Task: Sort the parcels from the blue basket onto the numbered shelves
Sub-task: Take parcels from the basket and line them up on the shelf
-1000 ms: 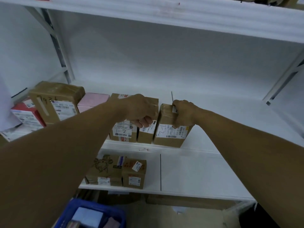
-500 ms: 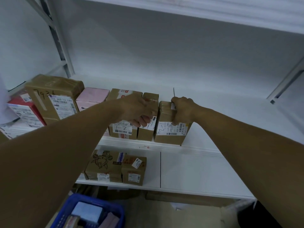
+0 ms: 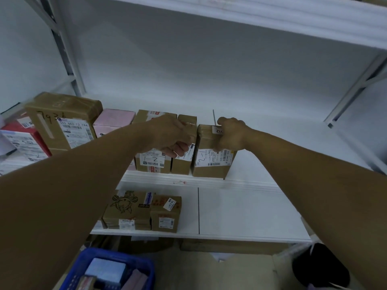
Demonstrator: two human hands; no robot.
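On the middle shelf (image 3: 251, 184) a row of parcels stands at the front edge. My right hand (image 3: 231, 133) grips the top right corner of the brown parcel marked "2-1" (image 3: 211, 165), the last one on the right of the row. My left hand (image 3: 171, 136) curls over the top front of the narrow brown parcel (image 3: 182, 166) just left of it, partly covering the parcel marked "1-2" (image 3: 152, 164). The blue basket (image 3: 83, 266) sits on the floor at the bottom left, with several parcels inside.
Further left on the same shelf stand a pink box (image 3: 114, 119), a large brown box marked "7936" (image 3: 62, 124) and a red box (image 3: 23, 139). Two brown boxes (image 3: 142, 212) sit on the lower shelf. A black object (image 3: 320, 266) lies on the floor at the right.
Both hands stay on the same two parcels, which have barely shifted. The view has dipped a little, so more of the blue basket shows.
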